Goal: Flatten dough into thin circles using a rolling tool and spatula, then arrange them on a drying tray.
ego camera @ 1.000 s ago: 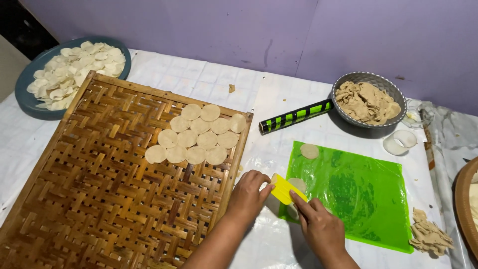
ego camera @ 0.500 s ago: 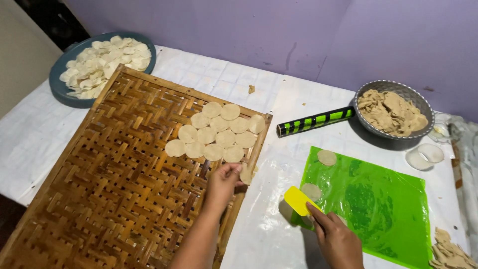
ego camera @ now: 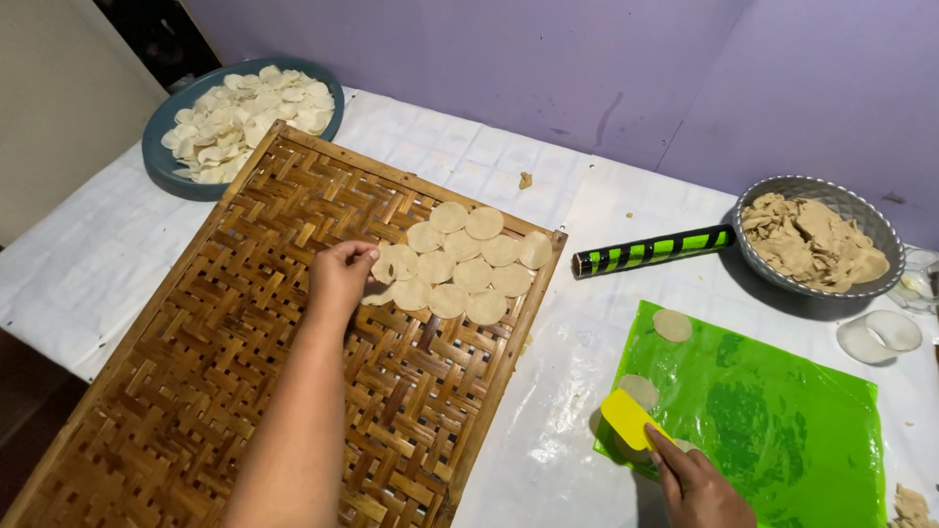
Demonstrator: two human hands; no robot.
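left hand (ego camera: 342, 277): stretched over the woven tray, fingers pinched on a dough disc (ego camera: 384, 264) that is held at the left edge of the laid-out group, about level with its middle row.
right hand (ego camera: 696, 486): seen at the bottom edge, fingers closed around a yellow scraper (ego camera: 631, 418).
scraper direction: the long axis is set on a diagonal, the blade end pointed up and to the left, onto the corner of the green mat.
woven tray (ego camera: 245, 391): one, rectangular, of plaited bamboo strips; the long axis is run from lower left to upper right.
discs on the tray (ego camera: 469, 264): about ten are counted, laid flat in three rows near the tray's far right corner, edges touching or slightly overlapped.
green mat (ego camera: 782, 430): one, spread flat to the right of the tray.
discs on the mat: two are seen clearly, one near the top left corner (ego camera: 672, 326), one just beside the scraper (ego camera: 638, 391); a third is partly hidden under the right hand.
rolling pin (ego camera: 653, 250): one, black with green stripes, laid almost level, its right end raised slightly toward the grey bowl.
grey bowl (ego camera: 782, 269): one, filled with dough scraps, too many to count.
blue plate (ego camera: 161, 161): one, at the far left, heaped with pale discs, too many to count.
dough scraps (ego camera: 910, 506): a small pile at the bottom right corner.
table (ego camera: 88, 264): covered with a white sheet.
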